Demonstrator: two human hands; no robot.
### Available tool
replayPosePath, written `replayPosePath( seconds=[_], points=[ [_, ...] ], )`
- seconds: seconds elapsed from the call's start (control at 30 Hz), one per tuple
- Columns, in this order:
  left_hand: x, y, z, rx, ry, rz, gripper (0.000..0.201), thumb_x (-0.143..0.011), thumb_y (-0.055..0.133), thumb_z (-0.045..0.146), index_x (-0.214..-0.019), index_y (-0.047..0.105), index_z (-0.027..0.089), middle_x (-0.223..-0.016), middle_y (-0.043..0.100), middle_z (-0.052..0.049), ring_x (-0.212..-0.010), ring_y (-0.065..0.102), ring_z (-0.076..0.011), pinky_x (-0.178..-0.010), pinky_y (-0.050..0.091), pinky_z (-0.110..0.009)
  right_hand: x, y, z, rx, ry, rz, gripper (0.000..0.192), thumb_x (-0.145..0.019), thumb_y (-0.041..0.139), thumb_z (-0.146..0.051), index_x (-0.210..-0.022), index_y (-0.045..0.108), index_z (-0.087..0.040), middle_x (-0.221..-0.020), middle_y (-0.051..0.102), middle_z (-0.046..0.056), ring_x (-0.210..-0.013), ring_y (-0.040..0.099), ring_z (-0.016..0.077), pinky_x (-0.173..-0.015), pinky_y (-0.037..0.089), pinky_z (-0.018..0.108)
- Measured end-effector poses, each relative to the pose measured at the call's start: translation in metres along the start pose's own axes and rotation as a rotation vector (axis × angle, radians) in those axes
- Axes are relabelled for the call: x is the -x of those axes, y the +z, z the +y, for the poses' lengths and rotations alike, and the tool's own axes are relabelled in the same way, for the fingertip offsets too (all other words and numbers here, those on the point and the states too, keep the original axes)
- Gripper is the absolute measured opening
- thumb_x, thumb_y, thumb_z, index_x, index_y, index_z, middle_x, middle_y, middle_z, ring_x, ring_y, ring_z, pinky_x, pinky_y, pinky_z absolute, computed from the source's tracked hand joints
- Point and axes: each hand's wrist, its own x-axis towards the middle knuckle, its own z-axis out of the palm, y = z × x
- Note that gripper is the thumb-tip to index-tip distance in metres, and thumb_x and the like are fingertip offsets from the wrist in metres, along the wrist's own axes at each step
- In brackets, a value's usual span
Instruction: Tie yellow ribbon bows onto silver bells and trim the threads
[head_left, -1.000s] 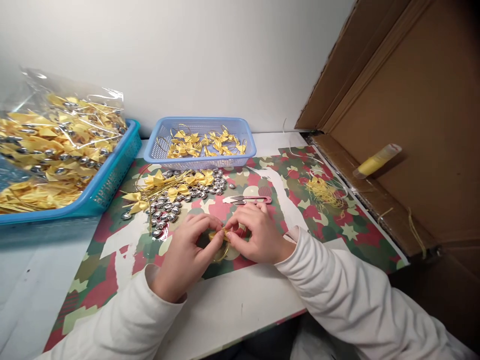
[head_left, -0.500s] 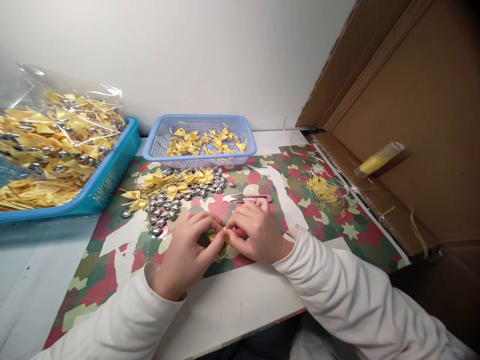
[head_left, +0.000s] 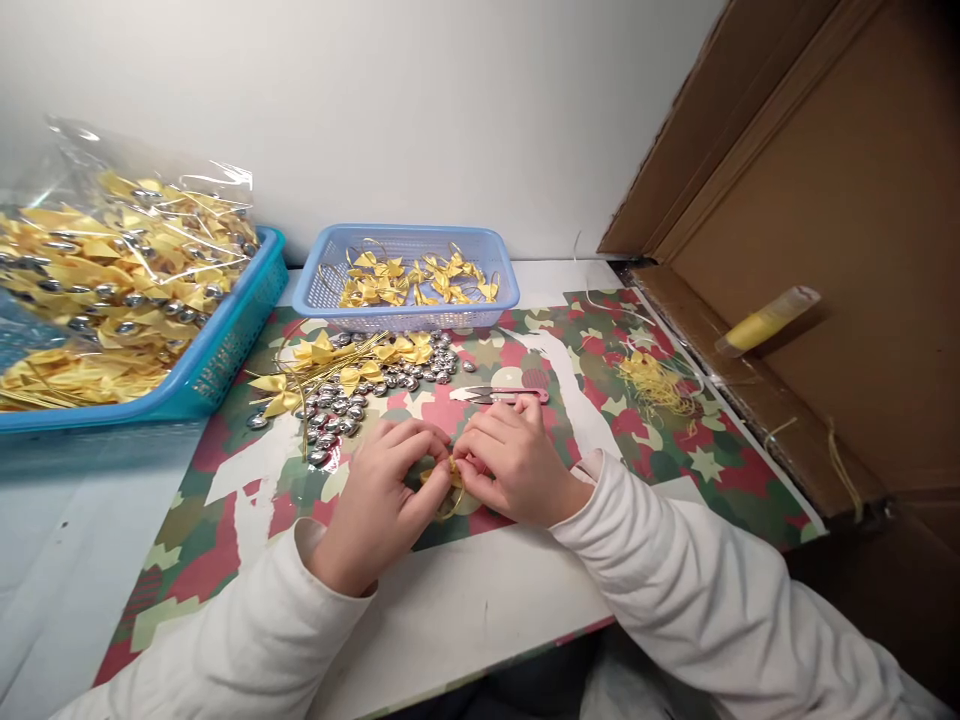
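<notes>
Hands are held together low over the camouflage-patterned mat (head_left: 637,440) on the bench (head_left: 67,540). A small yellow ribbon bow (head_left: 448,473) with a gold loop is pinched between the left hand (head_left: 379,505) and the right hand (head_left: 510,465); the fingers (head_left: 431,497) of both are closed on it, just above the mat.

Behind the hands, near them, pink thread snips (head_left: 501,395) are laid flat. A scatter of silver beads (head_left: 352,400) and loose yellow bows (head_left: 330,360) is seen beyond the left hand. A light-blue basket (head_left: 495,297) holding more bows is set against the wall. A teal basket (head_left: 225,360) at far left carries a clear bag (head_left: 112,270) of bows and beads. Yellow thread scraps (head_left: 652,380) are noted at right, beside a cardboard box (head_left: 840,200) with a yellow tube (head_left: 765,322) on its flap.

No legible writing or brand is noted on any item.
</notes>
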Motion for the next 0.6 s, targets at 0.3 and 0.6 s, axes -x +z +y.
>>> replayPosePath(
  seconds=[0.3,0.6],
  points=[
    [-0.0007,-0.0005,0.0001,0.032,-0.043,-0.039,0.023,-0.088,0.044,0.022,-0.066,0.051,0.021,-0.083,0.066,-0.002,-0.081,0.052,-0.0201,-0.075,0.038,-0.036,0.0001,0.0015,-0.0005,0.056,-0.041,0.060,0.020,-0.091,0.047,-0.020,-0.074,0.056,-0.018,-0.075,0.067,-0.001,-0.078,0.051,0.0151,-0.081,0.024,0.038],
    [0.0016,0.0017,-0.0046,0.164,-0.096,-0.097,0.024,-0.090,0.044,0.024,-0.068,0.053,0.021,-0.084,0.062,-0.001,-0.085,0.053,-0.0194,-0.077,0.040,-0.034,0.0002,0.0004,-0.0006,0.034,0.002,0.010,0.022,-0.094,0.044,-0.023,-0.077,0.058,-0.018,-0.077,0.068,-0.001,-0.078,0.050,0.0151,-0.079,0.022,0.037]
  ],
)
